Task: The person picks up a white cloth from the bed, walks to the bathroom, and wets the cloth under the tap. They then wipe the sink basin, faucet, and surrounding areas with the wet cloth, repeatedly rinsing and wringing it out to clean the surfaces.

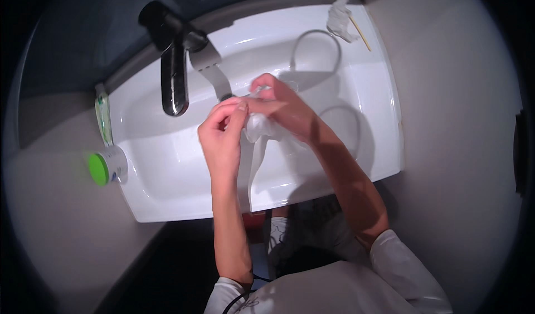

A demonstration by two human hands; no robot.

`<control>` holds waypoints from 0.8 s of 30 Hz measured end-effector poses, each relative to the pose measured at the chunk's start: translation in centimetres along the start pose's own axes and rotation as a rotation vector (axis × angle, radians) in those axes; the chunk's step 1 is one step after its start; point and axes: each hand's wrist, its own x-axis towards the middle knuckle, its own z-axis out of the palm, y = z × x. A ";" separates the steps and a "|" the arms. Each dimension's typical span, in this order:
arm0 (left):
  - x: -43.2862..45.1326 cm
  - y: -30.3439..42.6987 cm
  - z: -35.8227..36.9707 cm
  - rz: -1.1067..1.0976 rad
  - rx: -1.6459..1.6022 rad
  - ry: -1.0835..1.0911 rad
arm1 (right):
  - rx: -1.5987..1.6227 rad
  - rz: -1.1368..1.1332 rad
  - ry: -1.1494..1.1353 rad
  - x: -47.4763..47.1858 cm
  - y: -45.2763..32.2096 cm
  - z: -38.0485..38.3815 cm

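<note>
Over the middle of a white washbasin point(167, 188), my two hands meet around a thin, crumpled white tissue or cloth point(260, 126). My left hand point(223, 126) pinches its left edge between thumb and fingers. My right hand point(282, 105) comes in from the right with bent fingers, also gripping the white material, part of which hangs below the fingers. The fingers hide some of it. A black faucet point(174, 80) stands to the left of my hands, its lever pointing towards me.
A tub with a green lid point(98, 170) and a green-and-white tube point(103, 115) lie at the basin's left rim. Another crumpled white tissue point(339, 20) and a thin wooden stick point(360, 34) rest on the back right corner. Walls flank the basin.
</note>
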 end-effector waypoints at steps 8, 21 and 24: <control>-4.3 3.1 -4.8 0.099 0.415 0.043 | -0.503 -0.525 0.491 8.6 -6.2 3.9; 1.2 6.2 -4.6 0.443 0.542 0.212 | -0.733 -0.791 0.619 15.0 -1.1 8.6; 1.5 4.8 -4.6 0.514 0.515 0.259 | -0.701 -0.602 0.600 14.1 -1.8 9.1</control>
